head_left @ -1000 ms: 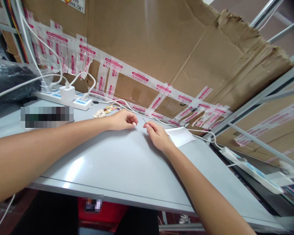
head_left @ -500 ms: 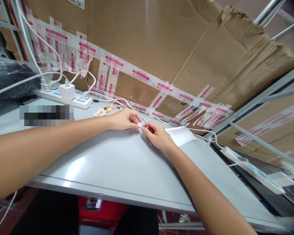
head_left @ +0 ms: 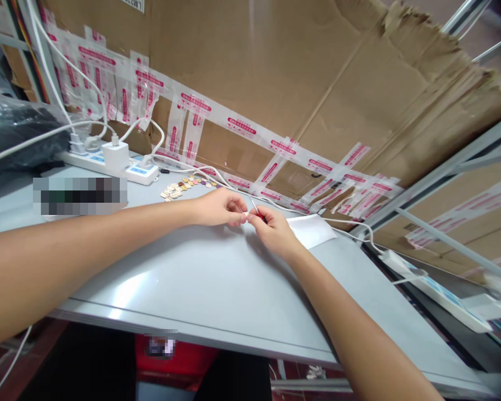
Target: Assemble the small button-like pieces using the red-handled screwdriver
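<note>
Above the grey table (head_left: 200,284), my left hand (head_left: 223,207) pinches a small pale piece (head_left: 246,214), like a button, between thumb and fingers. My right hand (head_left: 271,227) is closed round a red-handled tool (head_left: 259,216) whose thin metal shaft points up and to the left. The fingertips of both hands meet at the pale piece. Several small buttons (head_left: 173,191), mostly cream with some yellow, pink and brown, lie on the table behind my left wrist. A white sheet (head_left: 313,229) lies just right of my right hand.
A white power strip (head_left: 140,174) with plugs stands at the back left, beside a blurred-out object (head_left: 83,196). Cables run along the taped cardboard (head_left: 250,83) behind the table. Another power strip (head_left: 442,295) lies to the right.
Both hands have shifted slightly right, and the fingertips have come together. My right thumb now touches the pale piece, where a small gap showed before.
</note>
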`<state>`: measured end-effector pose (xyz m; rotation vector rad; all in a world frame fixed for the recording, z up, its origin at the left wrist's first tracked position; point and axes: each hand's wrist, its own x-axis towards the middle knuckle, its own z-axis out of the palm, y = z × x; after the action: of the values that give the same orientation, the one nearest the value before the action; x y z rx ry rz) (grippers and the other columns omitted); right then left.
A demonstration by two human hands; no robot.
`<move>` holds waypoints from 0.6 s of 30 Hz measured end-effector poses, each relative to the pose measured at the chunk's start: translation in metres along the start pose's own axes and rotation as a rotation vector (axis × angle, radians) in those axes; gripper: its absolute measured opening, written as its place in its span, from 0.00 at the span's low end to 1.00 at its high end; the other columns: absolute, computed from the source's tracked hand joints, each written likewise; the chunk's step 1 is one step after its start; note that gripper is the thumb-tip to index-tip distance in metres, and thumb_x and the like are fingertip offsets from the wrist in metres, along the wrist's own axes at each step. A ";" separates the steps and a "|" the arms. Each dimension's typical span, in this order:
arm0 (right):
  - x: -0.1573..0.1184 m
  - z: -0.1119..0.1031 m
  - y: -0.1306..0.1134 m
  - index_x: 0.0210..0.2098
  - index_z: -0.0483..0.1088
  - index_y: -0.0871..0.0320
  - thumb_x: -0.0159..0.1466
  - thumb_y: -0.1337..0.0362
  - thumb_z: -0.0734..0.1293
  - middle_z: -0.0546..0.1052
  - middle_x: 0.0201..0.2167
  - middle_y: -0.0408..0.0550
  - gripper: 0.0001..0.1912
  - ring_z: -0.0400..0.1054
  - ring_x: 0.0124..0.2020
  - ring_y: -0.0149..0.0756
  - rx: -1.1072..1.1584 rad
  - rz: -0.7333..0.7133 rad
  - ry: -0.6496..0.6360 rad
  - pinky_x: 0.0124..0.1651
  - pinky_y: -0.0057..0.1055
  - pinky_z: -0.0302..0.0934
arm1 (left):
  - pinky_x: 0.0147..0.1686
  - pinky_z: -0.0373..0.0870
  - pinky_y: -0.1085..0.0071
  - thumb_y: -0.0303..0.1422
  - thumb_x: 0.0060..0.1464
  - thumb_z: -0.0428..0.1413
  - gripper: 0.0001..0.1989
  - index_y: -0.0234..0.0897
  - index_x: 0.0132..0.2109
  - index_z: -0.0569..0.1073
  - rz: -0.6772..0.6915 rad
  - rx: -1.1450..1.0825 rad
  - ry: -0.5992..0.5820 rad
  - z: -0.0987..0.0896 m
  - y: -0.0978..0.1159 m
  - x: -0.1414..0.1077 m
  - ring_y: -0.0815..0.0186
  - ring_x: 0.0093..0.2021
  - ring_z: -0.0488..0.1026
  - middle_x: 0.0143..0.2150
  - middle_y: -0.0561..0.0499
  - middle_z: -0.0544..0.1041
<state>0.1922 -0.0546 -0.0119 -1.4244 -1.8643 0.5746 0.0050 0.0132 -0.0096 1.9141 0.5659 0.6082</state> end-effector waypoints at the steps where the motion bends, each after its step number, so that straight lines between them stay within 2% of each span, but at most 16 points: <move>1: 0.001 0.001 0.001 0.26 0.66 0.57 0.63 0.59 0.62 0.62 0.22 0.39 0.11 0.53 0.25 0.30 0.008 -0.008 0.032 0.29 0.29 0.48 | 0.35 0.73 0.70 0.32 0.51 0.62 0.09 0.33 0.40 0.76 -0.011 -0.045 -0.002 0.001 0.000 0.000 0.67 0.33 0.77 0.32 0.49 0.79; 4: 0.002 0.002 0.002 0.25 0.65 0.57 0.63 0.57 0.62 0.62 0.22 0.39 0.13 0.54 0.25 0.30 0.018 -0.019 0.077 0.29 0.30 0.48 | 0.38 0.74 0.69 0.30 0.51 0.62 0.08 0.33 0.39 0.76 -0.044 -0.142 0.029 0.004 0.001 0.001 0.69 0.32 0.76 0.31 0.51 0.77; 9: 0.001 0.001 0.002 0.26 0.64 0.56 0.63 0.54 0.63 0.61 0.21 0.38 0.15 0.52 0.25 0.30 0.020 -0.015 0.080 0.28 0.30 0.48 | 0.38 0.74 0.70 0.34 0.55 0.61 0.08 0.33 0.39 0.77 -0.075 -0.194 0.071 0.006 0.007 -0.001 0.70 0.32 0.75 0.31 0.51 0.77; 12: 0.000 0.000 0.002 0.26 0.63 0.56 0.64 0.53 0.62 0.61 0.23 0.39 0.16 0.54 0.25 0.30 0.006 -0.026 0.058 0.29 0.30 0.50 | 0.37 0.74 0.71 0.33 0.55 0.60 0.08 0.32 0.39 0.77 -0.074 -0.178 0.071 0.006 0.009 -0.002 0.71 0.31 0.74 0.30 0.51 0.76; 18: -0.001 -0.002 0.000 0.29 0.66 0.57 0.63 0.53 0.65 0.66 0.25 0.40 0.14 0.56 0.26 0.30 0.003 -0.023 0.061 0.30 0.30 0.50 | 0.33 0.73 0.73 0.31 0.55 0.59 0.06 0.32 0.39 0.77 -0.036 -0.087 0.077 0.005 0.006 -0.001 0.71 0.30 0.73 0.28 0.52 0.75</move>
<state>0.1938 -0.0560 -0.0109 -1.4016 -1.8289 0.5169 0.0087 0.0071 -0.0065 1.8018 0.6122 0.6746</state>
